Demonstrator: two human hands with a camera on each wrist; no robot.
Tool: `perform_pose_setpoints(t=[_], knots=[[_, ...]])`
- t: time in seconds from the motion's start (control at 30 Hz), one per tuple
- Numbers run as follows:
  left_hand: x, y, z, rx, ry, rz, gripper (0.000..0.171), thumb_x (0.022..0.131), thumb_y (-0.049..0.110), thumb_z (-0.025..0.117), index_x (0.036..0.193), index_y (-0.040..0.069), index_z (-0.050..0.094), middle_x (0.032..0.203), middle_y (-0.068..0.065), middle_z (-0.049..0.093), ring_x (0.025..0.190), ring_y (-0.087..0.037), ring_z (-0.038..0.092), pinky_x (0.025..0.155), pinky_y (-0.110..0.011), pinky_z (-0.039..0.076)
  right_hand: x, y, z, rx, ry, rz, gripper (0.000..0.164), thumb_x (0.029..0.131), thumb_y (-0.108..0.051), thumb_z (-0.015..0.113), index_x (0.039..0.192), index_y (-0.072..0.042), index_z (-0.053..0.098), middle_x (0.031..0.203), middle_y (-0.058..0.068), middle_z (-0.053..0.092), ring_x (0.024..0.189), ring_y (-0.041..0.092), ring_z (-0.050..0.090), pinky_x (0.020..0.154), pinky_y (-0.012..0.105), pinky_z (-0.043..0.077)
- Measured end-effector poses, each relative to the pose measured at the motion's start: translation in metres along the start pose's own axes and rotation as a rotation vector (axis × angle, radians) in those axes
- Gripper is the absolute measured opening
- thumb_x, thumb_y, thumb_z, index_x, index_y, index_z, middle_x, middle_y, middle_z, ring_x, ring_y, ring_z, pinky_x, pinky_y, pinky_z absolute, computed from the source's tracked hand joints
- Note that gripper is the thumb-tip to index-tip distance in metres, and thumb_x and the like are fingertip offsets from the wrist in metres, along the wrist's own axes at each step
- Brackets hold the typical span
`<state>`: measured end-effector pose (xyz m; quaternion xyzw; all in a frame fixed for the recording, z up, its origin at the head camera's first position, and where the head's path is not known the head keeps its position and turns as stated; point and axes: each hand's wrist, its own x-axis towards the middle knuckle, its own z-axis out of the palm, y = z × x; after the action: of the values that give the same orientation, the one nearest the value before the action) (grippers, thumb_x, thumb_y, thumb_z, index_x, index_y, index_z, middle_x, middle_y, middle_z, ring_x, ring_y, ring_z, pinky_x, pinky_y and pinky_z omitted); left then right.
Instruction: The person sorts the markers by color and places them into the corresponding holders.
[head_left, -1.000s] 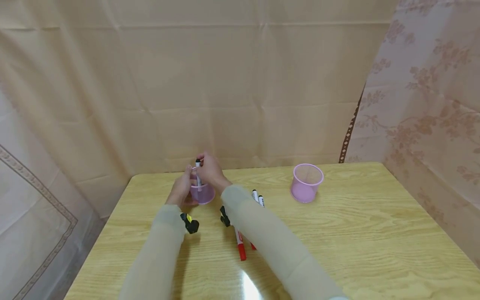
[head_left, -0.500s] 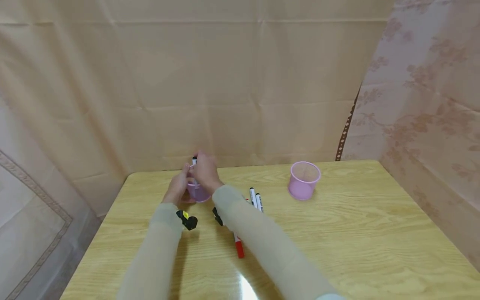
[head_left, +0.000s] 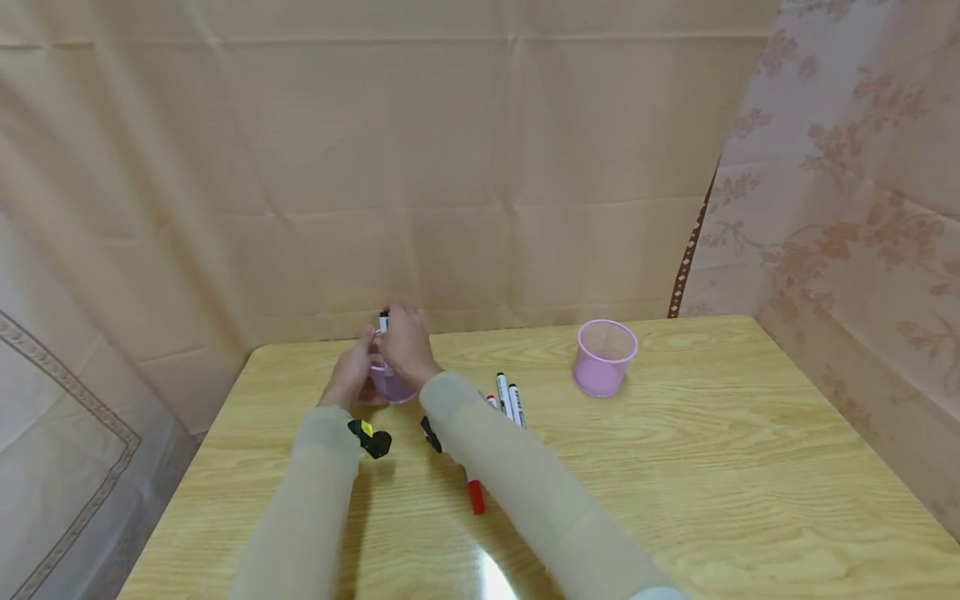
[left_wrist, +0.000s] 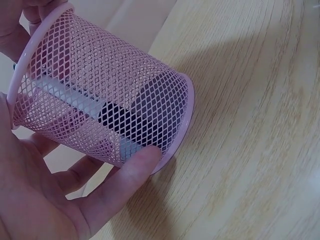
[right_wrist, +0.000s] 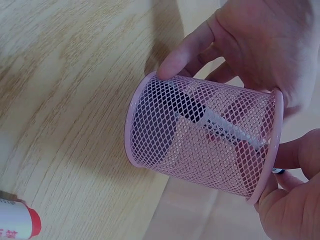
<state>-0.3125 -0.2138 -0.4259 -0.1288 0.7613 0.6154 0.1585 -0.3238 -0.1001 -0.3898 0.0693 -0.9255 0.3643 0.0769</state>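
A pink mesh pen cup (head_left: 394, 387) stands at the table's back left. My left hand (head_left: 348, 377) holds it around the side; in the left wrist view one finger (left_wrist: 125, 185) lies along the wall down to the base. A whiteboard marker (right_wrist: 222, 125) shows through the mesh, its black cap toward the bottom of the cup. At the rim, my right hand (head_left: 408, 343) pinches the marker's upper end, which pokes out above the fingers in the head view. In the right wrist view that hand (right_wrist: 295, 200) partly hides this end.
Another pink mesh cup (head_left: 602, 371) stands at the back right. Between the cups lie several markers, including a white one (head_left: 504, 395) with a black end and a red-capped one (head_left: 476, 496), partly under the right sleeve. A curtain hangs behind the table.
The right hand has turned closer over the cup and covers more of the marker. The left hand keeps its grip. The head view has shifted slightly, moving everything a little left.
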Motion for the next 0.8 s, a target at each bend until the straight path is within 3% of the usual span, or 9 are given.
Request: perform_pose_setpoints(t=[0.43, 0.67, 0.8], knots=[[0.000, -0.002, 0.003, 0.002, -0.001, -0.008, 0.087, 0.098, 0.076, 0.022, 0.156, 0.013, 0.035, 0.153, -0.019, 0.042, 0.129, -0.043, 0.049, 0.081, -0.046, 0.059, -0.001, 0.002, -0.003, 0.012, -0.023, 0.014, 0.050, 0.092, -0.008, 0.074, 0.139, -0.009, 0.057, 0.128, 0.006, 0.064, 0.114, 0.021, 0.058, 0.100, 0.033, 0.050], [0.000, -0.001, 0.003, 0.006, 0.010, -0.023, 0.086, 0.099, 0.074, 0.023, 0.156, 0.011, 0.034, 0.153, -0.020, 0.041, 0.130, -0.042, 0.046, 0.083, -0.048, 0.058, 0.002, 0.004, -0.012, 0.171, -0.066, 0.077, 0.054, 0.091, 0.004, 0.067, 0.143, -0.006, 0.057, 0.131, 0.010, 0.066, 0.117, 0.023, 0.062, 0.102, 0.036, 0.050], [0.000, -0.003, 0.001, 0.028, 0.018, -0.027, 0.086, 0.099, 0.074, 0.021, 0.155, 0.011, 0.036, 0.154, -0.020, 0.040, 0.131, -0.043, 0.045, 0.081, -0.049, 0.059, -0.002, 0.006, -0.021, 0.238, -0.099, 0.091, 0.046, 0.092, 0.003, 0.065, 0.138, -0.003, 0.060, 0.125, 0.011, 0.067, 0.108, 0.024, 0.064, 0.090, 0.033, 0.056]])
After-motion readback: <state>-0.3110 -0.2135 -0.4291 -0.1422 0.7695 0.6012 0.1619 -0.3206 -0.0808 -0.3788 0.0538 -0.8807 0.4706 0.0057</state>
